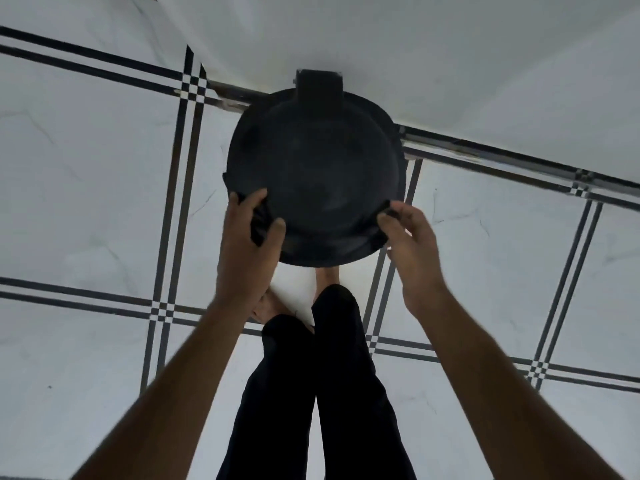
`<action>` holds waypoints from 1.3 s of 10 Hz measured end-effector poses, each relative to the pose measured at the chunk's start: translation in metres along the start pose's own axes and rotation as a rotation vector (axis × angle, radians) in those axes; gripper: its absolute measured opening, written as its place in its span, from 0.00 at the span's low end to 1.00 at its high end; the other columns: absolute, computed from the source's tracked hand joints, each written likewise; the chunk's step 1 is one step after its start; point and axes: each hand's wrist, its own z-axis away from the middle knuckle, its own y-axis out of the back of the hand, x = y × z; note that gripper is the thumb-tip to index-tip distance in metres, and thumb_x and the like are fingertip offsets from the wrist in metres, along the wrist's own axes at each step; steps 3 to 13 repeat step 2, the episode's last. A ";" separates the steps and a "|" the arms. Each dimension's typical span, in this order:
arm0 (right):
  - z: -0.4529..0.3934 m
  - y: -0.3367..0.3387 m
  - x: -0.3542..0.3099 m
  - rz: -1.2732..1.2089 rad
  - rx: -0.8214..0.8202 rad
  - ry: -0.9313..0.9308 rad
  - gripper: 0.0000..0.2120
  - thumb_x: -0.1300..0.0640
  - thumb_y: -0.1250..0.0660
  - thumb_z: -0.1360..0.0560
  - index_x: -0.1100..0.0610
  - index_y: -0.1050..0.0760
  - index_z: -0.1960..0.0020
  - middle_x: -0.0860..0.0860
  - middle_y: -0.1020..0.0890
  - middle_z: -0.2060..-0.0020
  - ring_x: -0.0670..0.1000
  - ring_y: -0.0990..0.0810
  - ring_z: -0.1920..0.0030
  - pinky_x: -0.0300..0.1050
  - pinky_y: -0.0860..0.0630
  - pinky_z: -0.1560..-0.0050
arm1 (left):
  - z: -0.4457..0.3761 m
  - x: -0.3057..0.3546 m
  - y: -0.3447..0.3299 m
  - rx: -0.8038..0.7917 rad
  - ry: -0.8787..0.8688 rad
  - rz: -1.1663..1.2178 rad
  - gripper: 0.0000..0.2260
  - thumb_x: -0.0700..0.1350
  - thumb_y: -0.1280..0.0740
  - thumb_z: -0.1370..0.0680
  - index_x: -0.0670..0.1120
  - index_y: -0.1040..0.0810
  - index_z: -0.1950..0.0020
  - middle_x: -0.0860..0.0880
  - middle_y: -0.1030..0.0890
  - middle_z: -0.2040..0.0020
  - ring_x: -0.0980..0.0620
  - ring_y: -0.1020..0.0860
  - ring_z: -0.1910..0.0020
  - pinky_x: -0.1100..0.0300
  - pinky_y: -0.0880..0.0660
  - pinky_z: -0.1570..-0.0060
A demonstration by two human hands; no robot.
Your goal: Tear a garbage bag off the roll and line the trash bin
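While the person stands over it, the round black trash bin [313, 174] sits on the white tiled floor [86, 161] at the twelve o'clock side of the bare feet, its far edge against the white wall [450, 57]. A black rectangular block [319, 90], likely a hinge or pedal housing, projects from the rim at twelve o'clock. Black garbage bag [259, 216] film lies over the rim; bag and bin are both black, so how far the liner reaches inside cannot be told. The left hand [251, 237] is at the rim at about eight o'clock, fingers and thumb curled round a bunched fold of the bag. The right hand [407, 240] is at about four o'clock, thumb and forefinger pinching the bag's edge at the rim. Dark double lines cross the floor in a grid. Black trouser legs [311, 393] fill the frame at six o'clock.
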 end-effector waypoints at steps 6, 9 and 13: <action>-0.003 -0.012 0.033 0.191 -0.146 0.029 0.24 0.61 0.34 0.24 0.47 0.34 0.31 0.43 0.23 0.46 0.45 0.22 0.50 0.40 0.25 0.51 | -0.003 -0.031 0.005 -0.094 0.014 -0.161 0.24 0.48 0.36 0.19 0.53 0.36 0.23 0.49 0.36 0.22 0.50 0.35 0.25 0.52 0.34 0.30; -0.003 -0.012 0.033 0.191 -0.146 0.029 0.24 0.61 0.34 0.24 0.47 0.34 0.31 0.43 0.23 0.46 0.45 0.22 0.50 0.40 0.25 0.51 | -0.003 -0.031 0.005 -0.094 0.014 -0.161 0.24 0.48 0.36 0.19 0.53 0.36 0.23 0.49 0.36 0.22 0.50 0.35 0.25 0.52 0.34 0.30; -0.003 -0.012 0.033 0.191 -0.146 0.029 0.24 0.61 0.34 0.24 0.47 0.34 0.31 0.43 0.23 0.46 0.45 0.22 0.50 0.40 0.25 0.51 | -0.003 -0.031 0.005 -0.094 0.014 -0.161 0.24 0.48 0.36 0.19 0.53 0.36 0.23 0.49 0.36 0.22 0.50 0.35 0.25 0.52 0.34 0.30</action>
